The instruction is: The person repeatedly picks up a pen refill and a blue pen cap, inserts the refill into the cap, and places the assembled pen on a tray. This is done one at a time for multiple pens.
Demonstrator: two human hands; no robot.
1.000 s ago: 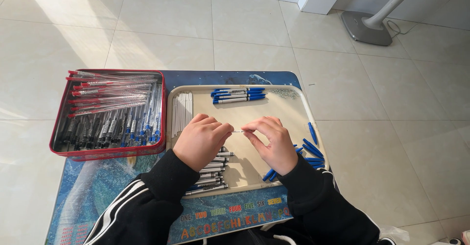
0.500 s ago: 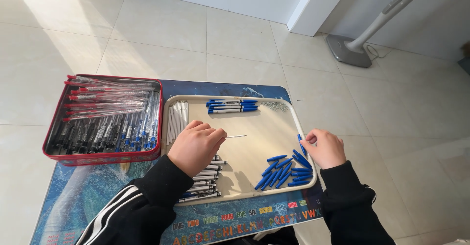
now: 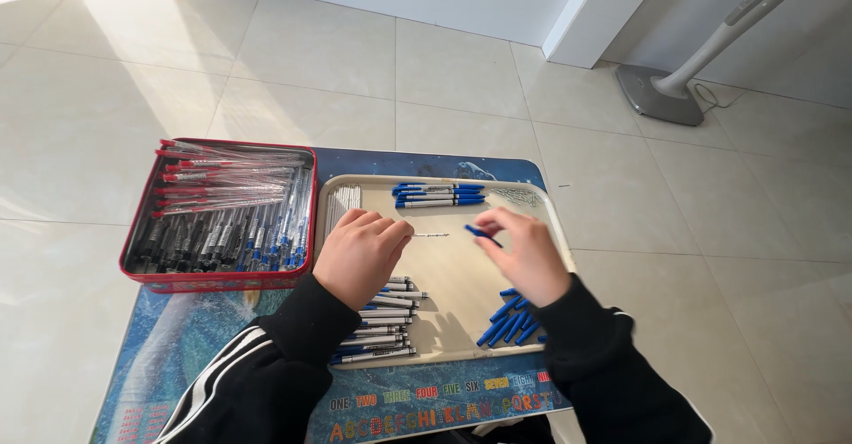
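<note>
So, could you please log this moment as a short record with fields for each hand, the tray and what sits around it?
left hand: pinches a thin refill, its tip pointing right
right hand: holds a blue pen part close to the refill tip
tray: beige, holding assembled pens at the far edge, grey barrels near left, blue parts near right
red box: left of the tray, full of pen parts
table: printed blue top
</note>
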